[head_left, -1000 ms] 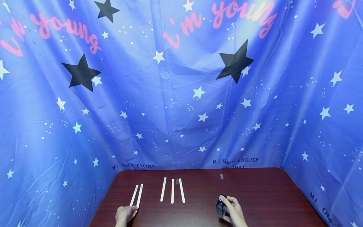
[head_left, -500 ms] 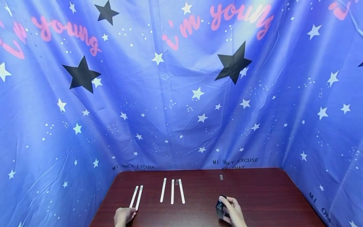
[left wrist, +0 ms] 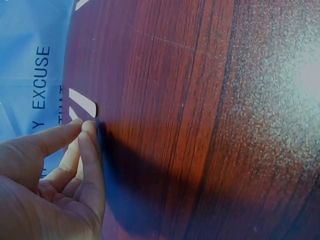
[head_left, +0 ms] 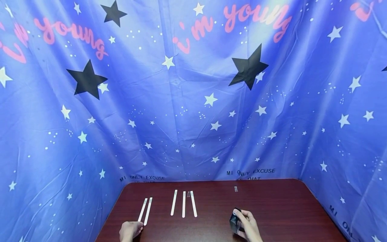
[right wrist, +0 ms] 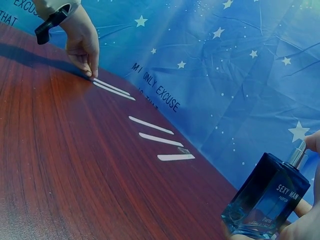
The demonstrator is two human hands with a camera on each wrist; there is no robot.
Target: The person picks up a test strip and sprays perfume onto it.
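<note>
My left hand [head_left: 130, 231] pinches the near end of the leftmost white perfume test strip [head_left: 142, 209], thumb and fingertip meeting there in the left wrist view. Beside it on the table lies a second test strip [head_left: 148, 211], its rounded near end apart from my fingers [left wrist: 89, 131]. At the right, my right hand [head_left: 249, 224] grips a dark blue glass perfume bottle [right wrist: 267, 197] lettered "SEXY MAN". A finger of that hand rests on the silver sprayer [right wrist: 298, 155] at its top. The bottle leans in the right wrist view.
Three more white test strips [head_left: 183, 204] lie mid-table, with a small clear piece [head_left: 188, 194] between two of them. Another small clear piece [head_left: 236, 189] sits near the table's back edge. Blue starry cloth [head_left: 193, 117] hangs behind the dark red wooden table [head_left: 287, 208] and at both sides.
My left hand has shifted slightly left, from the near end of the second test strip to the leftmost one. The second strip now lies free. My right hand and the bottle stay in place.
</note>
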